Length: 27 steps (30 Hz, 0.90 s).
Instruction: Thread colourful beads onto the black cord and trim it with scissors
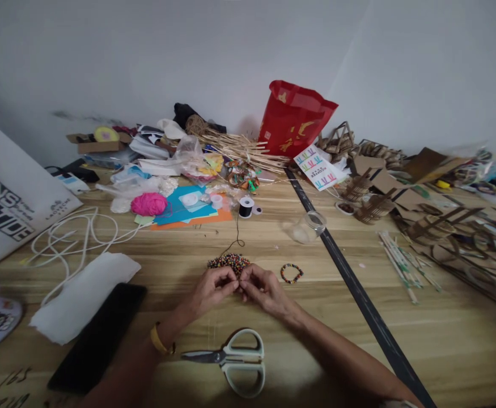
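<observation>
My left hand (215, 288) and my right hand (265, 290) meet fingertip to fingertip at the front of a pile of small multicoloured beads (229, 261). Both hands are pinched closed; whatever sits between the fingertips is too small to make out. Dark cord (238, 232) runs from a black spool (245, 208) down to the beads near my fingers. A finished-looking beaded bracelet (292, 273) lies to the right of my right hand. Below my hands rest white-handled scissors (230, 357), blades pointing left.
A black phone (98, 337) and white tissue (87, 294) lie at left, beside a looped white cable (88, 226). Behind are pink yarn (149, 204), blue paper (177, 209), a clear round container (314, 222) and a red bag (296, 116). Small woven baskets (375, 207) crowd the right.
</observation>
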Available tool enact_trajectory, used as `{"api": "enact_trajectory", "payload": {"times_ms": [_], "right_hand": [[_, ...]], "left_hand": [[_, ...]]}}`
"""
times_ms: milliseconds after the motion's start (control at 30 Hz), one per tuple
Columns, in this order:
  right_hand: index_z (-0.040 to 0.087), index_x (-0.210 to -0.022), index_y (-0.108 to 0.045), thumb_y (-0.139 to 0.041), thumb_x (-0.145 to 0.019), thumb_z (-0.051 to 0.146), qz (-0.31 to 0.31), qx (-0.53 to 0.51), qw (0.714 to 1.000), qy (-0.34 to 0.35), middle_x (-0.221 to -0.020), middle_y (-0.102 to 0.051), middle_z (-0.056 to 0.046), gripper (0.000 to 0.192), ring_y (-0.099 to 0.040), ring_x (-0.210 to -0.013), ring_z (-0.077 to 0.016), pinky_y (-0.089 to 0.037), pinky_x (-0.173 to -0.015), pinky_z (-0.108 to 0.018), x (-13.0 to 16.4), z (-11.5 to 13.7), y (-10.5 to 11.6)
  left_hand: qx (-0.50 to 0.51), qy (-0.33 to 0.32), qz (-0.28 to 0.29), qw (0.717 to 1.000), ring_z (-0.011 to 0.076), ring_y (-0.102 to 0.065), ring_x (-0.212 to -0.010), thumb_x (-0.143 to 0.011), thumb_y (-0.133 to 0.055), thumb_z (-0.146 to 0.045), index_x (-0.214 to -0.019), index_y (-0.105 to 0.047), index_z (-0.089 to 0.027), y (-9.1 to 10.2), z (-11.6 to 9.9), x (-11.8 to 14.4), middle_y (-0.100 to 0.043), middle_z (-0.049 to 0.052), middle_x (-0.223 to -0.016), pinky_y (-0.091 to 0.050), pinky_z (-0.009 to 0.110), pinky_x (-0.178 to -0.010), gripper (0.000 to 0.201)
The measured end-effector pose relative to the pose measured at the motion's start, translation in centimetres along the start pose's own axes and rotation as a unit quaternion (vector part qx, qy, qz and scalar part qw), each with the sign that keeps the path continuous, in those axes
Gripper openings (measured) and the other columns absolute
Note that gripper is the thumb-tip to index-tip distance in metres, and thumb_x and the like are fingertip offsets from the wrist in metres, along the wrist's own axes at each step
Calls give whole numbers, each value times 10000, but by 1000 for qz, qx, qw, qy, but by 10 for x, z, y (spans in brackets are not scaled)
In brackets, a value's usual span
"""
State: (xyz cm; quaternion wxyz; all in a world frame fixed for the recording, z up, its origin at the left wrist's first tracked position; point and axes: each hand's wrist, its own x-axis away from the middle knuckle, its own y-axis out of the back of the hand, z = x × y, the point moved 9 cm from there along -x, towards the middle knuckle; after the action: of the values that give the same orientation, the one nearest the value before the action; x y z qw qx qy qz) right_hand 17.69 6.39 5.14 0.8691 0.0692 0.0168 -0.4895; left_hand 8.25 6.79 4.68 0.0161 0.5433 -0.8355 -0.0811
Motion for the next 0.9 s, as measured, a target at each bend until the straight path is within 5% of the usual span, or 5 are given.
{"api": "enact_trajectory", "payload": {"times_ms": [333, 500, 633, 733, 900], "right_hand": [[158, -813, -508, -575, -822, 533, 21, -37, 998, -49, -617, -577, 5, 381, -482, -504, -83, -362, -466, -180, -5, -25, -6], [165, -798, -491, -614, -759, 582, -4, -69, 994, -85, -563, -510, 43, 436, -434, -436, -67, -358, -408, -171, -8, -44, -1], [162, -798, -495, -631, -749, 566, -9, -84, 992, -96, -537, -494, 55, 428, -424, -415, -60, -366, -392, -165, -11, -47, 3], [164, -789, -486, -638, -740, 559, -17, -98, 990, -101, -541, -491, 59, 426, -439, -422, -57, -377, -393, -157, -12, -47, 6], [163, -784, -488, -647, -734, 538, -22, -95, 989, -113, -530, -497, 60, 410, -441, -418, -56, -368, -380, -147, -12, -52, 8]], "left_hand": [[70, 86, 4, 994, 102, -510, -474, -735, -638, -440, -680, -555, -140, 0, 34, 0, -600, -8, -546, -370, 193, -463, 315], [-32, 46, -15, 998, 135, -554, -561, -773, -595, -339, -674, -610, -131, 9, 36, -1, -631, 13, -598, -414, 224, -536, 231], [-129, -32, -80, 988, 215, -627, -815, -756, -596, -241, -770, -671, -143, 23, 27, 0, -695, 77, -824, -479, 321, -760, 124], [-164, -61, -161, 971, 243, -603, -989, -755, -603, -225, -994, -648, -153, 39, 23, 4, -672, 118, -1042, -466, 373, -870, 254], [-216, -71, -220, 949, 207, -633, -858, -795, -577, -226, -941, -637, -161, 52, 17, 11, -692, 83, -915, -496, 332, -792, 170]]}}
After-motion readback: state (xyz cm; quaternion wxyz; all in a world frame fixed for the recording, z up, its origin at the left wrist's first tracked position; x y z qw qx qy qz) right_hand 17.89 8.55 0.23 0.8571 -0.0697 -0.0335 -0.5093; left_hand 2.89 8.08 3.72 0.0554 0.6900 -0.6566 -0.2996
